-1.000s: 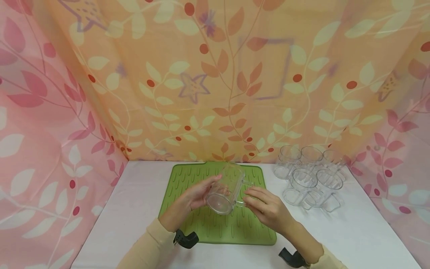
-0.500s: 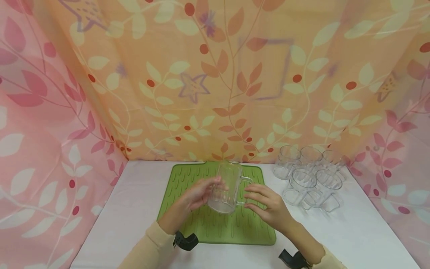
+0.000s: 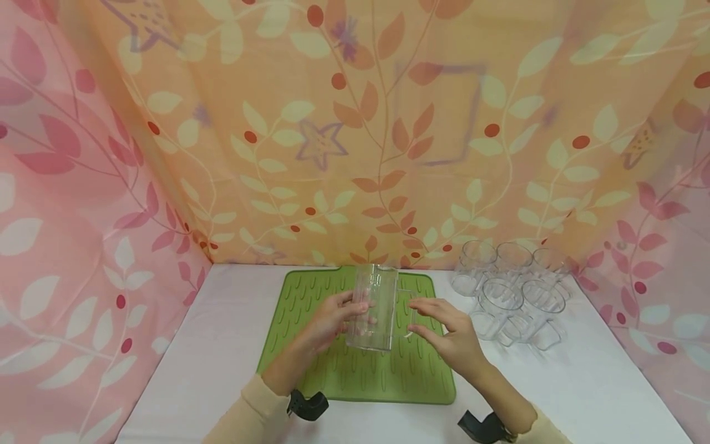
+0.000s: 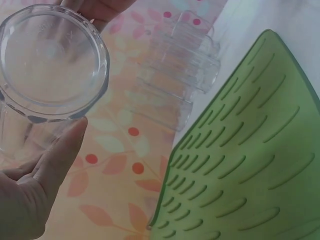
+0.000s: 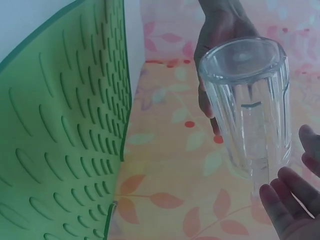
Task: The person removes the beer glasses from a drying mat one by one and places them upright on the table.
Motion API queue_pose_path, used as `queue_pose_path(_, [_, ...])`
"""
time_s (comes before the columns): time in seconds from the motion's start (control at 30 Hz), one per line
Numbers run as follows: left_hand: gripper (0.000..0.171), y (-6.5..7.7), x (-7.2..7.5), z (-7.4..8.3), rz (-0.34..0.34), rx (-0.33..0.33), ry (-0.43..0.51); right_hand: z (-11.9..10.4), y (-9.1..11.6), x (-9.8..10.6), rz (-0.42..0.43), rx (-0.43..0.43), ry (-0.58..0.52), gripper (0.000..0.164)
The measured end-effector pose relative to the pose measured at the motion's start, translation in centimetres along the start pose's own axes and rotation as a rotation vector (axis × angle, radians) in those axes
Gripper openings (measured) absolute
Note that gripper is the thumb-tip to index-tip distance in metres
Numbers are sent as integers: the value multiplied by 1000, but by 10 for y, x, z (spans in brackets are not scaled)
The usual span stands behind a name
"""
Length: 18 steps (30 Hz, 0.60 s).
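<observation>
A clear glass mug [image 3: 375, 308] is held up over the green ridged mat [image 3: 355, 382], its base down and its handle to the right. My left hand [image 3: 333, 317] grips the mug's body from the left, thumb on the near side. In the left wrist view the mug's round, faceted base [image 4: 52, 62] faces the camera. My right hand [image 3: 452, 336] is beside the handle [image 3: 413, 316], fingers and thumb spread apart around it. In the right wrist view its fingertips [image 5: 267, 192] come right up to the handle.
Several more clear glass mugs [image 3: 501, 296] stand grouped on the white table [image 3: 183, 364] to the right of the mat. Floral cloth [image 3: 355, 185] hangs behind the table and along both sides.
The mug has turned more upright, so its underside no longer faces the head camera. My right fingers and thumb have parted wider at the handle. The left hand keeps its grip.
</observation>
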<state>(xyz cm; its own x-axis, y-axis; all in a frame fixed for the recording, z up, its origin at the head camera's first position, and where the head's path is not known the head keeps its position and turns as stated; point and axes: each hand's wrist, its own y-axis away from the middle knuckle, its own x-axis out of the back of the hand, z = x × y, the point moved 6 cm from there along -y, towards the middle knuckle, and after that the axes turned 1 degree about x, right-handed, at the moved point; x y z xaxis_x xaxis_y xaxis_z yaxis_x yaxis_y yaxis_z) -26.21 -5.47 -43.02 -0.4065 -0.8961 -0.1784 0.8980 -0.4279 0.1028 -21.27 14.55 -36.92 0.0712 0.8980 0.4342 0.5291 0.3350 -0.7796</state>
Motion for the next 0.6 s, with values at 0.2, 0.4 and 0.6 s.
queue_pose_path(0.2, [56, 4, -1, 0, -17, -59, 30, 12, 4, 1, -20, -146, -22, 46])
queue_pose_path(0.4, [56, 10, -2, 0, -3, -108, -27, 16, 5, 3, 23, -184, -106, 42])
queue_pose_path(0.6, [63, 15, -5, -1, 1, -152, -55, 14, 3, 4, 59, -224, -192, 38])
